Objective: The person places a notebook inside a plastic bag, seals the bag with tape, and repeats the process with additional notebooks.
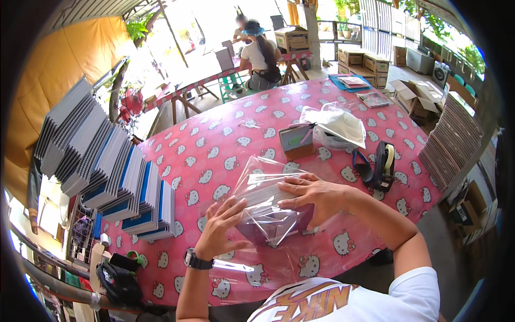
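On the pink patterned counter (214,155), near its front edge, both hands are pressing flat on a clear plastic bag (268,206) holding a stack of booklets: left hand (221,228) spread at the near corner, right hand (311,194) spread on top.

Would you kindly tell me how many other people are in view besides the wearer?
2: one person sits with back turned at the far table, and another is beyond, mostly hidden and washed out by glare. More may be hidden.
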`<state>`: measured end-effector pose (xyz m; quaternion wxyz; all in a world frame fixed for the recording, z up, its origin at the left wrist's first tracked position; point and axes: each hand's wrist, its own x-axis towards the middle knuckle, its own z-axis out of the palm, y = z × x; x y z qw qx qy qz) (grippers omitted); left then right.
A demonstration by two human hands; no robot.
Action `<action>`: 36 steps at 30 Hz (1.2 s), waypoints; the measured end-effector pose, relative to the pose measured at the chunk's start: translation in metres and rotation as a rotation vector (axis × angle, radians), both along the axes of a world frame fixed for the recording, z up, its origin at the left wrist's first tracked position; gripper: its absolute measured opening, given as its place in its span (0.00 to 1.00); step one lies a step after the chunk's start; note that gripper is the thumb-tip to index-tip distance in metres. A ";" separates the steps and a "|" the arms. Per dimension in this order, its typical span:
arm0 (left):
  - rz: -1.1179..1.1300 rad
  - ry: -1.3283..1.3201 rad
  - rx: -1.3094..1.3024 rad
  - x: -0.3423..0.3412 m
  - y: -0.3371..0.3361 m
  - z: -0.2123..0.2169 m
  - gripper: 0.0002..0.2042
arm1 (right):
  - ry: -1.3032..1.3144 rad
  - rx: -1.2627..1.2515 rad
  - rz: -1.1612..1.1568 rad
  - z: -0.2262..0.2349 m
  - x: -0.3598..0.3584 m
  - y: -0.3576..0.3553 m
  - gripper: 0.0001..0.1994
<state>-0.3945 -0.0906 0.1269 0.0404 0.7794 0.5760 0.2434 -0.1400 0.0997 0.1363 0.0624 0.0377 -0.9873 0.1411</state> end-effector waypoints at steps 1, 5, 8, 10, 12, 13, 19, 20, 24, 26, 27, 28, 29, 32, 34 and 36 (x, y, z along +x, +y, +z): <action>0.031 0.081 -0.005 0.006 0.007 -0.001 0.35 | -0.024 -0.001 -0.019 0.001 0.001 0.000 0.43; 0.130 0.189 0.054 0.010 0.009 -0.004 0.33 | -0.032 0.043 -0.004 0.002 -0.001 0.002 0.45; 0.160 0.191 0.179 -0.003 -0.005 -0.028 0.31 | -0.050 0.013 -0.025 0.008 0.001 -0.003 0.44; 0.165 0.152 0.202 -0.005 -0.011 -0.036 0.31 | -0.035 0.020 -0.022 0.007 -0.002 -0.002 0.44; 0.352 -0.728 0.330 -0.006 -0.012 -0.025 0.30 | -0.026 0.026 -0.008 0.008 -0.005 -0.003 0.44; 0.440 -0.936 0.433 -0.007 -0.010 -0.014 0.29 | -0.043 0.012 -0.015 0.011 -0.003 -0.004 0.44; 0.716 0.120 0.339 0.031 0.055 0.034 0.31 | -0.120 0.017 -0.035 0.016 0.002 -0.008 0.44; 0.714 0.324 0.189 0.036 0.060 0.020 0.32 | -0.120 0.028 -0.042 0.018 -0.001 -0.011 0.44; 0.493 0.223 -0.187 0.037 0.056 0.003 0.34 | -0.109 0.005 -0.049 0.021 -0.001 -0.014 0.44; 0.421 0.001 -0.048 0.026 0.054 0.012 0.34 | -0.075 -0.012 -0.051 0.015 0.002 -0.015 0.44; 0.403 -0.272 0.222 0.014 0.050 0.012 0.32 | -0.043 -0.017 -0.048 0.014 0.003 -0.015 0.44; 0.392 -0.264 0.217 0.004 0.045 0.007 0.32 | -0.035 -0.023 -0.058 0.015 0.003 -0.014 0.44; 0.310 -0.292 0.142 -0.005 0.037 -0.002 0.30 | -0.060 -0.015 -0.058 0.016 0.004 -0.013 0.44; 0.067 -0.358 -0.056 -0.024 0.010 -0.019 0.27 | -0.086 -0.011 -0.054 0.014 0.007 -0.012 0.44; -0.016 -0.361 -0.115 -0.018 -0.001 -0.016 0.26 | -0.082 -0.013 -0.043 0.017 0.005 -0.013 0.44; 0.016 -0.095 -0.032 0.002 0.000 -0.014 0.30 | -0.091 -0.029 -0.024 0.018 0.005 -0.014 0.45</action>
